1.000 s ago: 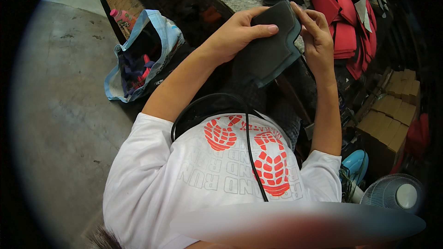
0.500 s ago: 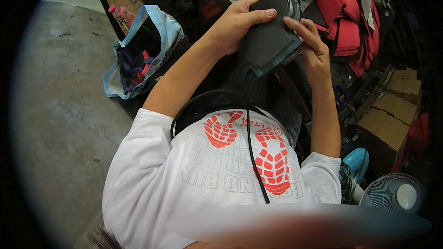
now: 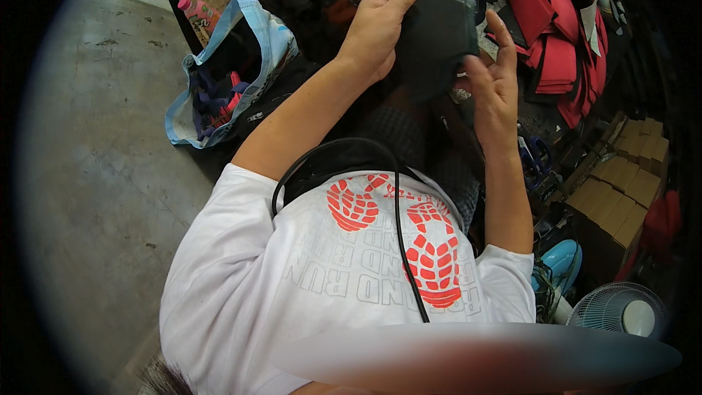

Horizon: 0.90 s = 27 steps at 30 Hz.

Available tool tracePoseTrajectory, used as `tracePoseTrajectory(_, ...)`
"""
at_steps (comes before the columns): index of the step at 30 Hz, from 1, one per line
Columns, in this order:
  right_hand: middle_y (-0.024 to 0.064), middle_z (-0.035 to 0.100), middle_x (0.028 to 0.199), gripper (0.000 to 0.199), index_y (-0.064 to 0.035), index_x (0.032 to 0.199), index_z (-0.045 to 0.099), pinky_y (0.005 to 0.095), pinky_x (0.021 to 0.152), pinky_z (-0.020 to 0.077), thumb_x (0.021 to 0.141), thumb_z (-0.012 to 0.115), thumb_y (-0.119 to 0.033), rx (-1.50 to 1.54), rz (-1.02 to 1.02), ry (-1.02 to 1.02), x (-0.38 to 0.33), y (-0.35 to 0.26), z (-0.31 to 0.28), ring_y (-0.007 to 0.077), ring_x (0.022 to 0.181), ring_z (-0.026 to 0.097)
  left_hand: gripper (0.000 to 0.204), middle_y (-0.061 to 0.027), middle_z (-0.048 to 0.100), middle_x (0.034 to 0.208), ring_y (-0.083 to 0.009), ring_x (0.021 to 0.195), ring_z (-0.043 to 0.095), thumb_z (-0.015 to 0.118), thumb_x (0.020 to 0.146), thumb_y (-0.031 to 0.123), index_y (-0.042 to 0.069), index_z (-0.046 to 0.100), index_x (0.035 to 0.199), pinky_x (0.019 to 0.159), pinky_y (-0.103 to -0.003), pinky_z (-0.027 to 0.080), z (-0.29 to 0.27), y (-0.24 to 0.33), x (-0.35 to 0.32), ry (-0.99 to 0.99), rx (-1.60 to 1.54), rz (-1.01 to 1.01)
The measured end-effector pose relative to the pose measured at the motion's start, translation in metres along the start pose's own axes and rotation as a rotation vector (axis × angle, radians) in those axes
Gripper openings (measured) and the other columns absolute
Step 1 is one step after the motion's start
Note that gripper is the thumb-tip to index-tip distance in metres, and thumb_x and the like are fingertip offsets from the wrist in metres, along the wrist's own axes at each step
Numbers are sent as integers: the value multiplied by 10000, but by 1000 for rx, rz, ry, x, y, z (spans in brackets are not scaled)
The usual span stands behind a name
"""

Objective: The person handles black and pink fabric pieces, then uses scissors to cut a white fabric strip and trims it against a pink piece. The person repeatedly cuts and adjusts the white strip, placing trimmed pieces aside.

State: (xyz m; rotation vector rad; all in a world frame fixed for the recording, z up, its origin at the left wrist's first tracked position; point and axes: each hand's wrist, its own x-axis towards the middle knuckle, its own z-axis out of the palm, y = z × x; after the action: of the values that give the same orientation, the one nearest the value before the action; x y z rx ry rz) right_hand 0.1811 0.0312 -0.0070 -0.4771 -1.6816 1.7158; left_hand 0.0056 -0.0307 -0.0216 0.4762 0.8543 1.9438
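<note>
My left hand (image 3: 376,29) grips a stack of dark grey, curve-cut sheets (image 3: 433,33) by its left side, thumb on top and fingers underneath. The stack's far edge is wavy and shows pale layers; its near end is blurred. What the sheets are made of I cannot tell. Beside the stack's right edge, my right hand (image 3: 497,84) has its fingers apart and holds nothing. Its index finger points up, and its other fingertips are close to the stack's corner; whether they touch it is unclear.
A pile of red cut pieces (image 3: 552,36) lies at the far right. Below it are blue-handled scissors (image 3: 540,155), cardboard boxes (image 3: 618,183) and a white fan (image 3: 621,307). To the left stand a light-blue bag (image 3: 248,18) and a pink bottle (image 3: 199,13).
The stack has turned and moved slightly away from me in my left hand. My right hand has come off its edge, and its fingers have spread.
</note>
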Motion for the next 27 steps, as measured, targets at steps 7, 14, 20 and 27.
tracePoseTrajectory(7, 122, 553, 1382, 646, -47, 1540, 320, 244, 937, 518, 964, 607, 2, -96, -108, 94, 18, -3, 3, 141, 1134, 614, 455, -125, 684, 1172, -200, 1045, 702, 702, 955, 220, 4, 540, 1321, 859, -344, 610, -17, 10, -28, -314, 271, -360)
tracePoseTrajectory(14, 51, 499, 1098, 629, -71, 1496, 477, 238, 742, 428, 1051, 424, -512, -483, -306, -13, 3, 18, -1, 121, 855, 481, 310, -101, 712, 1048, -170, 926, 727, 695, 962, 179, -17, 600, 1183, 760, -275, 618, -18, 8, -29, -166, 216, -144)
tracePoseTrajectory(20, 79, 494, 1116, 848, -130, 1473, 529, 281, 838, 428, 981, 225, -751, -711, -234, 26, -3, 15, -4, 167, 929, 476, 350, -111, 709, 1038, -176, 882, 723, 711, 946, 175, -49, 584, 1185, 683, -296, 624, -14, 9, -30, -230, 193, -119)
tracePoseTrajectory(27, 66, 534, 1063, 913, -133, 1313, 688, 276, 711, 392, 936, 206, -810, -584, -232, -94, -4, 7, -20, 139, 800, 432, 293, -112, 710, 1029, -175, 865, 727, 666, 973, 159, -34, 590, 1181, 694, -315, 640, -13, 9, -19, -221, 111, -112)
